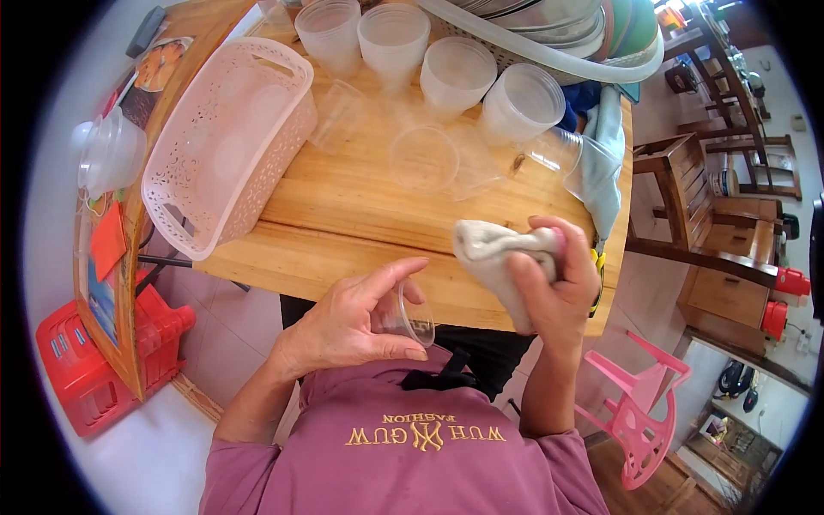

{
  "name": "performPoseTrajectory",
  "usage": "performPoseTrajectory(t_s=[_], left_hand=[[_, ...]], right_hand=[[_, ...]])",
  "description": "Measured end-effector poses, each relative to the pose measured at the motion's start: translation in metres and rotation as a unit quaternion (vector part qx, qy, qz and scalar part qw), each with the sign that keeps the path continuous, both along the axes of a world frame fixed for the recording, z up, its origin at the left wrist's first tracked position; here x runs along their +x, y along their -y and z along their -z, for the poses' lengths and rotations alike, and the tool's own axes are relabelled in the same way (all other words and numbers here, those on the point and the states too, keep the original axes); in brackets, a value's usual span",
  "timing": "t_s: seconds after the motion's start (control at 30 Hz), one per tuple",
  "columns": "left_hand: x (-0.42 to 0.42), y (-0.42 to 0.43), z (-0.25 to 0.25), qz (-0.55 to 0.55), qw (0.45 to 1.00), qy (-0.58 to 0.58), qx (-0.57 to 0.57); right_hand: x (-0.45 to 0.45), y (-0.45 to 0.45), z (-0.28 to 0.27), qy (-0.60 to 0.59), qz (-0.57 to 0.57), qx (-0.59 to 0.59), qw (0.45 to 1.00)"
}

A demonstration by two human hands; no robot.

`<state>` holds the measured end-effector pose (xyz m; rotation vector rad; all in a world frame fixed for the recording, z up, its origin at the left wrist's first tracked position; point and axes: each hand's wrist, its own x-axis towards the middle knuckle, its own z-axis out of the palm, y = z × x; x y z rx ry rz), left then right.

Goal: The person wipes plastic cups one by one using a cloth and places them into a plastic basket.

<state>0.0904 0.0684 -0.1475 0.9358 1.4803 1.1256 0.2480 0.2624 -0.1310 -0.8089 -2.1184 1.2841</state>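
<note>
My left hand (333,324) is wrapped round a small clear plastic cup (418,316), tilted on its side close to my body at the table's front edge. To the right, my right hand (562,296) grips a folded pale cloth (487,249) between thumb and fingers. Cloth and cup are apart. Beyond my hands, a clear cup (425,160) rests on the wooden table (343,206), with another clear cup (336,118) lying near the basket. Further back stand several stacks of translucent plastic cups (522,103).
A pink perforated basket (287,142) occupies the table's left side. At the back, a white oval basket (549,64) holds stacked plates. A light blue cloth (608,163) hangs over the right edge. On the floor are a red crate (94,360) and a pink plastic chair (639,395).
</note>
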Motion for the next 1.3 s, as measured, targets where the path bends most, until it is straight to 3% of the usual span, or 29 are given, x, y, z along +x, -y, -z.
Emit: performPoseTrajectory(t_s=[0.07, 0.17, 0.27, 0.33, 0.37, 0.47, 0.53, 0.6, 0.7, 0.87, 1.0, 1.07, 1.13, 1.2, 1.3], left_hand=[[0.002, -0.001, 0.003, 0.005, 1.000, 0.002, 0.000], [0.010, -0.007, 0.010, -0.007, 1.000, -0.010, -0.016], [0.018, -0.016, 0.012, -0.003, 0.987, -0.120, 0.102], [0.013, -0.027, -0.002, 0.051, 0.971, -0.132, 0.191], [0.014, -0.021, -0.016, 0.069, 0.995, 0.070, -0.003], [0.011, -0.013, -0.012, 0.098, 0.987, 0.113, -0.059], [0.010, -0.007, -0.009, 0.090, 0.982, 0.158, -0.044], [0.011, -0.001, -0.011, -0.046, 0.948, 0.310, 0.055], [0.008, 0.002, -0.003, -0.109, 0.934, 0.318, 0.122], [0.007, -0.014, -0.005, -0.232, 0.894, 0.315, 0.220], [0.016, -0.025, 0.000, -0.244, 0.870, 0.364, 0.227], [0.019, -0.028, 0.002, -0.208, 0.838, 0.460, 0.207], [0.021, -0.027, 0.004, -0.193, 0.835, 0.467, 0.216], [0.022, -0.025, 0.003, -0.199, 0.775, 0.560, 0.214], [0.022, -0.021, 0.013, -0.203, 0.740, 0.593, 0.245]], right_hand=[[0.005, 0.006, -0.002, -0.052, 0.015, -0.049, 0.997], [0.002, 0.017, -0.011, -0.036, -0.117, -0.076, 0.989], [-0.015, 0.027, -0.007, -0.024, -0.223, 0.029, 0.974], [-0.015, 0.026, -0.003, -0.019, -0.206, -0.012, 0.978], [-0.016, 0.023, 0.001, -0.013, -0.156, 0.012, 0.988], [-0.009, 0.018, 0.007, 0.013, -0.088, 0.005, 0.996], [-0.004, 0.014, 0.012, 0.008, -0.057, 0.026, 0.998], [0.001, 0.011, 0.014, 0.002, -0.043, 0.015, 0.999], [0.007, 0.015, 0.009, -0.102, 0.030, -0.162, 0.981], [0.009, 0.031, 0.020, -0.209, 0.004, -0.123, 0.970], [-0.006, 0.041, 0.025, -0.241, -0.124, -0.017, 0.962], [-0.009, 0.043, 0.025, -0.233, -0.122, -0.023, 0.965], [-0.008, 0.040, 0.029, -0.221, -0.086, -0.020, 0.971], [-0.007, 0.039, 0.033, -0.209, -0.049, -0.016, 0.977], [-0.005, 0.043, 0.034, -0.136, -0.015, -0.118, 0.983]])
